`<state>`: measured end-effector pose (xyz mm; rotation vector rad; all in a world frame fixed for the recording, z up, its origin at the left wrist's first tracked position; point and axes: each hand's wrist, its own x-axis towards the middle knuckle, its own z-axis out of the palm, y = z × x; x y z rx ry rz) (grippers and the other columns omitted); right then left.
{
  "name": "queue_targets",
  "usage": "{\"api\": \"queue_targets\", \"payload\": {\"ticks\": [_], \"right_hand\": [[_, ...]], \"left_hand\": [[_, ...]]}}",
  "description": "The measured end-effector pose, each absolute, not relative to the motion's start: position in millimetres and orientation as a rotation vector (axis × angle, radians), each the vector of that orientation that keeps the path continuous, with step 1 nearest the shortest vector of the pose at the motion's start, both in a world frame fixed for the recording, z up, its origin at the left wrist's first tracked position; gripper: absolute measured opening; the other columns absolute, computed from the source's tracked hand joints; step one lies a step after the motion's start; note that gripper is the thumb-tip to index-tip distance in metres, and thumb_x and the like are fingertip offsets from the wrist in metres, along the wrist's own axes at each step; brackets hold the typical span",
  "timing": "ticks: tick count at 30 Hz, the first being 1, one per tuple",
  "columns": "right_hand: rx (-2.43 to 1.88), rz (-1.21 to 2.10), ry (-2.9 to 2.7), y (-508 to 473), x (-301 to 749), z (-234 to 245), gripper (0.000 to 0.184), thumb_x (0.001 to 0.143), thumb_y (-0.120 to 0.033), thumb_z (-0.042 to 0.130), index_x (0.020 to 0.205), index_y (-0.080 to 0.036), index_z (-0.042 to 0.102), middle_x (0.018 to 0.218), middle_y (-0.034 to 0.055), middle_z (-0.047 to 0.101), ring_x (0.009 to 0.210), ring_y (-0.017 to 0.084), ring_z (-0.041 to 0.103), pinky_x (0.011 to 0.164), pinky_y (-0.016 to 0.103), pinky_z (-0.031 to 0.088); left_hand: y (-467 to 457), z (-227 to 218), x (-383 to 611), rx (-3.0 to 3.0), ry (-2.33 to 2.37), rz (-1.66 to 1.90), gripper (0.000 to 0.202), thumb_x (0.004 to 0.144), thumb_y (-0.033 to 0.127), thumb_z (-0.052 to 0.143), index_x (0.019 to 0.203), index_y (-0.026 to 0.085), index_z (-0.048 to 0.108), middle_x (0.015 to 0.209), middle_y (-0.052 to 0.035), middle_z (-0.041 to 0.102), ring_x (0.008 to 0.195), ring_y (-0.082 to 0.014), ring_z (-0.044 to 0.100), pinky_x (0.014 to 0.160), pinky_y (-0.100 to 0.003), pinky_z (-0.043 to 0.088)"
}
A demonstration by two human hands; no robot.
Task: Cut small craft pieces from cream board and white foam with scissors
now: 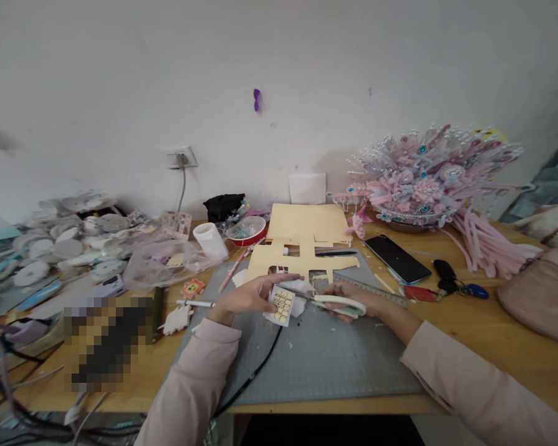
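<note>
Printed card point(283, 305), small and white-edged, with rows of rounded yellow shapes outlined in dark, is in the left hand point(248, 297) above the grey cutting mat point(335, 365). The left hand pinches it at its left edge, thumb against the printed face and index finger stretched out above the top edge. The right hand point(346, 300) is curled round the pale handles of a pair of scissors point(339, 302), whose blades point left towards the card's upper edge (whether they bite into it, I cannot tell). Whitish paper point(298, 306) shows just behind the card's right side.

Beyond the hands, cream paper point(309, 221) with rectangular openings lies over the far part of the mat. A clear ruler point(381, 294) slants beside the right forearm; its markings are too fine to read.

Further right on the wooden counter point(474, 365) are a dark-screened smartphone point(398, 258), a red tag point(419, 293) and keys with a blue fob point(477, 291), near a pink beaded flower ornament point(418, 186). Left of the mat's far edge stand a white roll point(211, 240) and a red-sided bowl point(253, 240); nearer, an orange-red cutout point(193, 287) bears a yellow figure (any lettering on it is too small to make out).
</note>
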<state>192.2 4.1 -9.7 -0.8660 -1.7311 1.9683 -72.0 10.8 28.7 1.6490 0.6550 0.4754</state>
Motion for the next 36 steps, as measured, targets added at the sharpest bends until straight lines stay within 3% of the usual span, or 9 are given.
{"api": "queue_targets", "payload": {"ticks": [8,16,26,36], "right_hand": [[-0.925,1.988,-1.707,4,191,-8,0.036,0.062,-0.043,0.074,0.072,-0.013,0.058,0.054,-0.0067,0.053,0.033,0.003,0.043,0.032,0.015,0.032],[-0.952,1.961,-1.720,2,190,-7,0.034,0.061,-0.042,0.073,0.071,-0.014,0.057,0.052,-0.0072,0.052,0.033,0.004,0.044,0.032,0.016,0.032],[-0.950,1.976,-1.716,1,190,-6,0.033,0.061,-0.042,0.074,0.072,-0.015,0.058,0.054,-0.0065,0.054,0.034,0.004,0.044,0.032,0.017,0.031],[-0.970,1.959,-1.597,-3,197,1,0.045,0.054,-0.054,0.075,0.071,-0.016,0.058,0.053,-0.0055,0.053,0.033,0.004,0.039,0.033,0.019,0.025]], "left_hand": [[9,32,-70,1.596,0.671,0.440,0.079,0.060,0.018,0.074,0.133,0.017,0.044,0.139,-0.0146,0.043,0.114,-0.0260,0.049,0.079,-0.027,0.043],[8,34,-69,1.596,0.648,0.453,0.077,0.059,0.016,0.073,0.132,0.017,0.047,0.138,-0.0138,0.045,0.119,-0.0272,0.045,0.081,-0.027,0.042],[8,34,-70,1.608,0.667,0.409,0.078,0.062,0.019,0.072,0.134,0.020,0.043,0.143,-0.0147,0.038,0.104,-0.0243,0.054,0.064,-0.020,0.043],[11,30,-73,1.663,0.675,0.586,0.075,0.063,0.009,0.068,0.133,0.022,0.045,0.143,-0.0107,0.040,0.120,-0.0271,0.046,0.075,-0.023,0.043]]}}
